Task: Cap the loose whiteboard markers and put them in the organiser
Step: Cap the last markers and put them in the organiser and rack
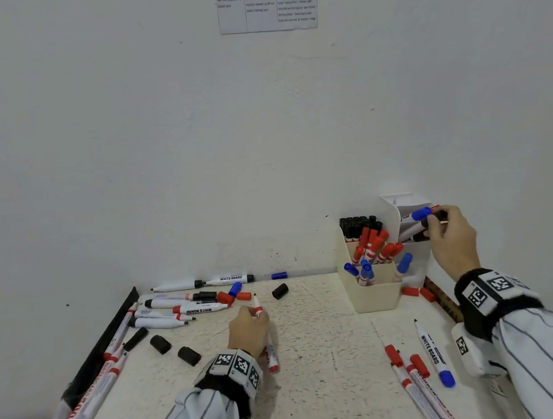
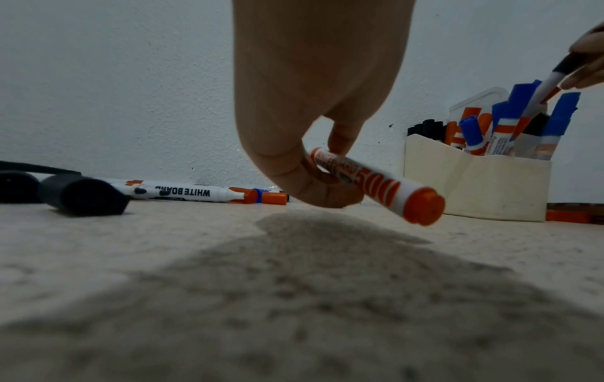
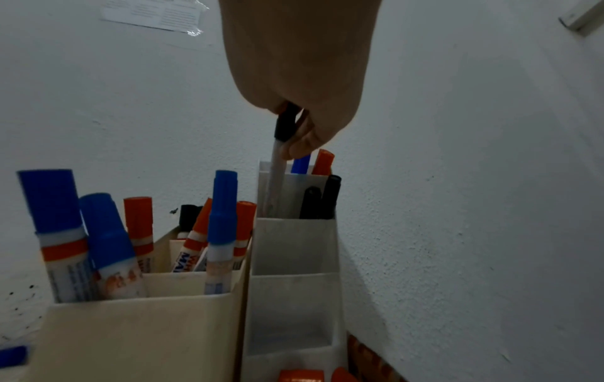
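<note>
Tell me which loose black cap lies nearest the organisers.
The black cap lying alone at mid-table, right of the marker pile; the other three sit near the left edge.

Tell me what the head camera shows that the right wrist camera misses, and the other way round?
Only the head view shows the left hand holding a red marker, and loose black caps on the table. Only the right wrist view looks into the white organiser, where two black markers stand. Both show the right hand lowering a black-capped marker into it.
</note>
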Demonstrator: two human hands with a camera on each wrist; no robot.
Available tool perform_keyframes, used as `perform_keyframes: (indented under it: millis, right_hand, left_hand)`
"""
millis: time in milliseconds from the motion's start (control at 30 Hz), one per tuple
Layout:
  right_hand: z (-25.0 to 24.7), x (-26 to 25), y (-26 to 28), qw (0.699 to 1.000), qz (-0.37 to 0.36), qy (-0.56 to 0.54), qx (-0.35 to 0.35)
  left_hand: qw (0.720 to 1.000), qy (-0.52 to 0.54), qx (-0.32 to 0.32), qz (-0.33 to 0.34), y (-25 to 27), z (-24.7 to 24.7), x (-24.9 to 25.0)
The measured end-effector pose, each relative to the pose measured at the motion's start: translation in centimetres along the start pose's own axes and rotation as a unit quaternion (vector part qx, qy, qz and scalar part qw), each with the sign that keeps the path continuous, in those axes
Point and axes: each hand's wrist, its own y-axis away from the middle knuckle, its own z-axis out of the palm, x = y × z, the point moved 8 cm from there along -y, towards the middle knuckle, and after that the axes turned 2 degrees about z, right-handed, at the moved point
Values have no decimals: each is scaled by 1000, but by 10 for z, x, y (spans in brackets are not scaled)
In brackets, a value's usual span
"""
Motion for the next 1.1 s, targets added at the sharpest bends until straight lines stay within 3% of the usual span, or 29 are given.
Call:
perform_keyframes:
  millis: [133,433,767,967,1100]
  right_hand:
    - [8,-2,-3,998,-16,48,-28]
    - [21,11,4,993,-29,111,-22]
    - [31,17,7,992,-8,125,-18]
    - [33,8,14,994,-34,106,-21]
    - [35,13,10,993,2,107,-41]
  left_hand:
    - [1000,-2,-12,7,-2,4,1]
    - [1000,-3,-8,8,-5,7,-1]
    - [1000,15,-11,-14,-4,12,-5]
    - [999,41,-10,-23,-3,12,-6]
    - [998,51,-13,-17,-5,13,-6]
